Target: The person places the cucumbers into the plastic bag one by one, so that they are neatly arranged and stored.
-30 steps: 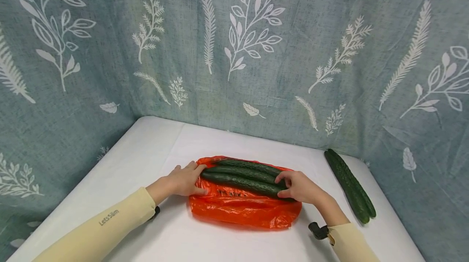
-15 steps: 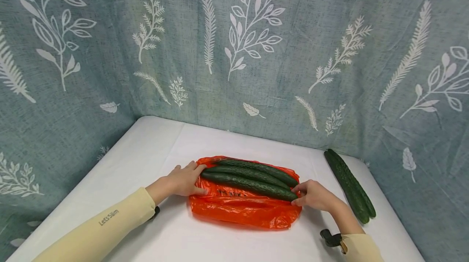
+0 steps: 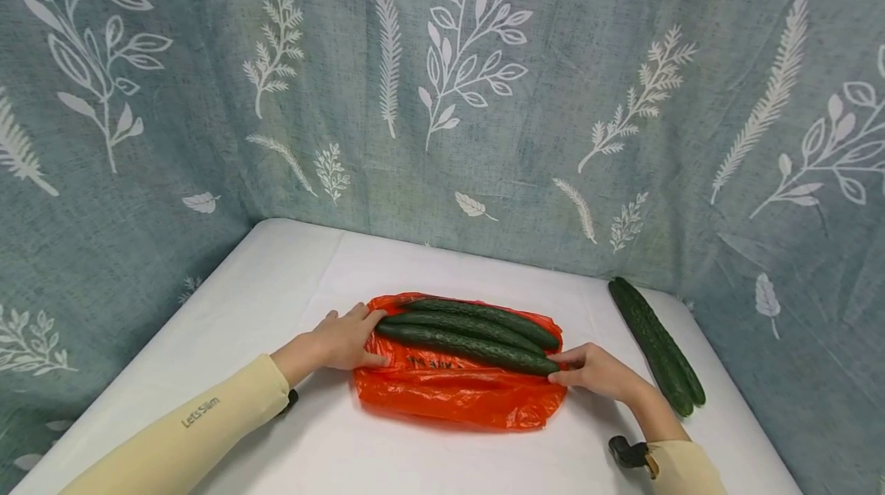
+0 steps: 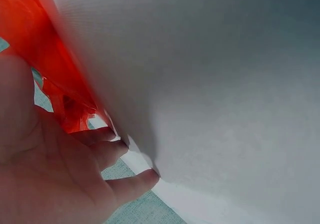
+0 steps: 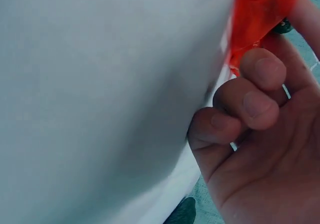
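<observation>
- The nearest cucumber (image 3: 470,347) lies along the near side of a row of three on an orange-red plastic bag (image 3: 459,399); its right end sits between the thumb and index finger of the right hand (image 3: 594,373).
- The middle cucumber (image 3: 466,323) and the far cucumber (image 3: 491,313) lie close behind it, their right ends a little beyond the right fingertips and apart from them.
- The right thumb and index finger are almost closed and pinch that near end; the right wrist view shows the other three fingers curled in toward the palm, with dark green showing between thumb and index finger beside the bag.
- The left hand (image 3: 343,339) is at the bag's left end, thumb and index finger spread wide against the plastic, the cucumbers' left ends just beside the index fingertip. Whether it also grips a fold of the bag, I cannot tell.
- In the left wrist view three of its fingers reach out nearly straight, tips at the white tabletop (image 3: 415,464).
- The bag is crumpled, its wall rising behind the row and bulging out in front, with dark lettering partly hidden below the nearest cucumber.
- Two more cucumbers (image 3: 650,345) lie side by side on the tabletop, well apart from the bag, beyond the right hand.
- Both forearms wear pale yellow sleeves (image 3: 187,433).
- A grey-green curtain (image 3: 325,80) with white leaf prints surrounds the table's back and sides.
</observation>
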### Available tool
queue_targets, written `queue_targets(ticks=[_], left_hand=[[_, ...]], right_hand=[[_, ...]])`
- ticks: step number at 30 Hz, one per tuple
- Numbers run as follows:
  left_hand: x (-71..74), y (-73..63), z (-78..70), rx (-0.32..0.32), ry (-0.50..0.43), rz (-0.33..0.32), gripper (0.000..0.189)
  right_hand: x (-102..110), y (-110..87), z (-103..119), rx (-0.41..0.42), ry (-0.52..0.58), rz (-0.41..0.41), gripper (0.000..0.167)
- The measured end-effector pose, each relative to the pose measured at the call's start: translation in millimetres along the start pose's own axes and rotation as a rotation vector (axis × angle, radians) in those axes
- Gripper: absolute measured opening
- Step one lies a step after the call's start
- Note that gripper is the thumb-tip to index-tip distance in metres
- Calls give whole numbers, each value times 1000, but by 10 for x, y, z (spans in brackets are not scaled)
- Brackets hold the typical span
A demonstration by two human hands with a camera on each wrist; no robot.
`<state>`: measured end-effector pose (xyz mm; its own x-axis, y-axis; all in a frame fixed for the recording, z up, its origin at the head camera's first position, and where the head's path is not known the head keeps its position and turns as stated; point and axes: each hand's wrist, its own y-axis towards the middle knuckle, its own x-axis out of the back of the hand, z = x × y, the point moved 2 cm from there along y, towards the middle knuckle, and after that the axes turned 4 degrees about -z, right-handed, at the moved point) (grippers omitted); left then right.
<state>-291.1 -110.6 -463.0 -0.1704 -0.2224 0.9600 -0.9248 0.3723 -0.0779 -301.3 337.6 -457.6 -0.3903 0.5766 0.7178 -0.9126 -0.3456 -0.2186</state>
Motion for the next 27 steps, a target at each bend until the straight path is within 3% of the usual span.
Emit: queue_targets(ticks=[5, 13, 21, 27], left_hand=[[6, -2, 12, -13, 4, -13, 93], [-7, -7, 7, -7, -4, -3, 93], [-8, -5, -11, 9, -11, 10, 94], [-6, -22, -3, -1, -1, 7, 94]], right_hand=[[-1, 23, -2, 16, -36, -21, 52], [-7, 7, -15, 50, -74, 3, 27], [-10, -34, -1, 77, -90, -3, 40], [-5, -53, -7, 30, -4, -42, 30]])
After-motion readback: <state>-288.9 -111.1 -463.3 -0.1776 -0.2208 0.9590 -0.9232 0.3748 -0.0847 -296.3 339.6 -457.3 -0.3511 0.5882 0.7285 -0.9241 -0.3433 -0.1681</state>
